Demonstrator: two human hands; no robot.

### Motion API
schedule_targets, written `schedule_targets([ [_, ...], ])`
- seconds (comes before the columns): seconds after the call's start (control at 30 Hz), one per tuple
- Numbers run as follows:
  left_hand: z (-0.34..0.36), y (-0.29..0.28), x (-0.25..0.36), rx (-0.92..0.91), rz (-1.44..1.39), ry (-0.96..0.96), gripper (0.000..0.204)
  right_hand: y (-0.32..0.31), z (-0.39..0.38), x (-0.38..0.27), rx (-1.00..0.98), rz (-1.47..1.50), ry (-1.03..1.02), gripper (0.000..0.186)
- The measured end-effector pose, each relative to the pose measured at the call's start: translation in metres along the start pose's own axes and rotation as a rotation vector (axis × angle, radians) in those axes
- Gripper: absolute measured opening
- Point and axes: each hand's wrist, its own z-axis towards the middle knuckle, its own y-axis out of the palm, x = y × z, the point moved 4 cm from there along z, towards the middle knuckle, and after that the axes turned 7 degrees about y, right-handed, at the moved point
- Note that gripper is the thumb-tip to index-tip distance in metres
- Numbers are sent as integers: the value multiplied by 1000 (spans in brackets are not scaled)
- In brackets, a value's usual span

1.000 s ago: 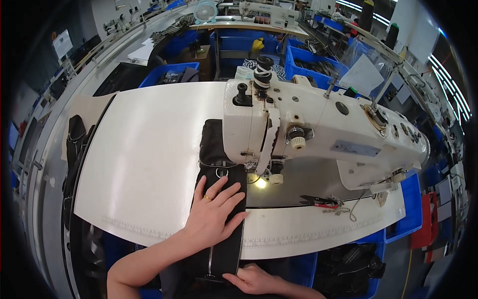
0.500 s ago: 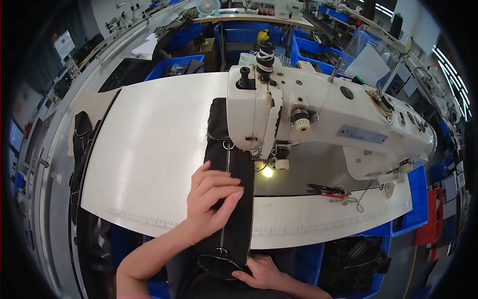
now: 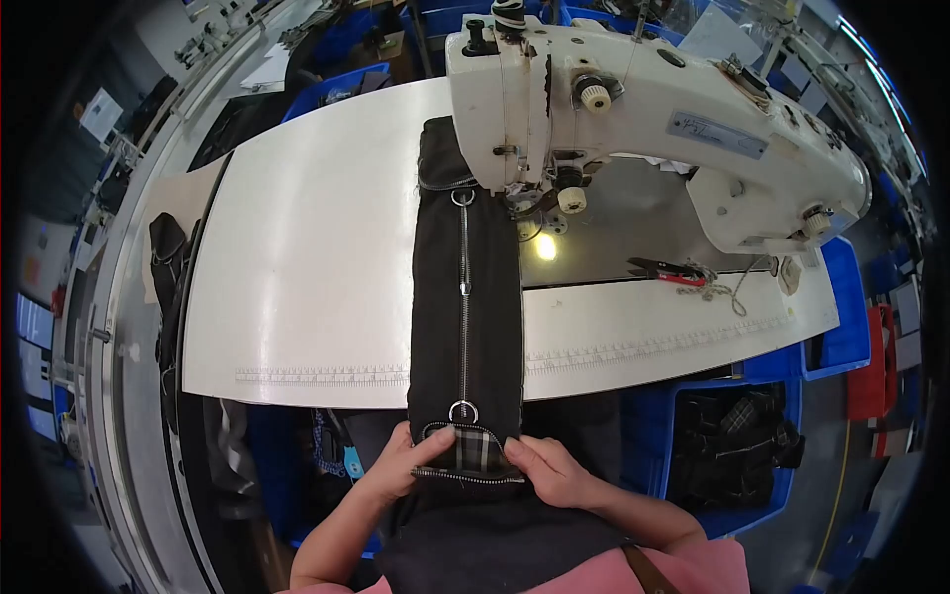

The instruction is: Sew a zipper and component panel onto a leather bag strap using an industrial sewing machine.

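Note:
A long black fabric strip (image 3: 438,307) runs from beneath the sewing machine (image 3: 633,109) toward me and over the table's front edge. A metal zipper lies down its middle, with a ring near each end. At the near end a zippered pocket gapes, and plaid lining (image 3: 477,450) shows inside. My left hand (image 3: 404,461) pinches the left side of this end, thumb on top. Its right side is gripped by my right hand (image 3: 550,469), thumb also on top. The fingers underneath are hidden. The strip's far end lies beside the machine's needle area.
Red-handled thread snips (image 3: 673,273) and a small chain (image 3: 727,289) lie right of the strip on the white table (image 3: 307,257). A blue bin (image 3: 658,445) with black fabric pieces stands below at the right. More black pieces (image 3: 170,297) hang at the left.
My left hand has come down from the middle of the strip to its near left edge. The pocket end now gapes wider, showing plaid lining. The view has tilted lower.

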Motion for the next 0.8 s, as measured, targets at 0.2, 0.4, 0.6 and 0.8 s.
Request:
schedule_targets([
  [0.2,-11,11,25,36,94,-17,26,-13,-5,-3,-22,-285,-6,24],
  [0.4,-10,12,28,35,46,-21,25,-34,-7,-56,570,-1207,-758,40],
  [0.6,-7,9,36,-86,125,-46,32,-33,15,-88,251,-1347,-981,31],
  [0.8,28,36,95,-22,-449,-209,42,-40,17,-93,184,-1167,-1011,33],
])
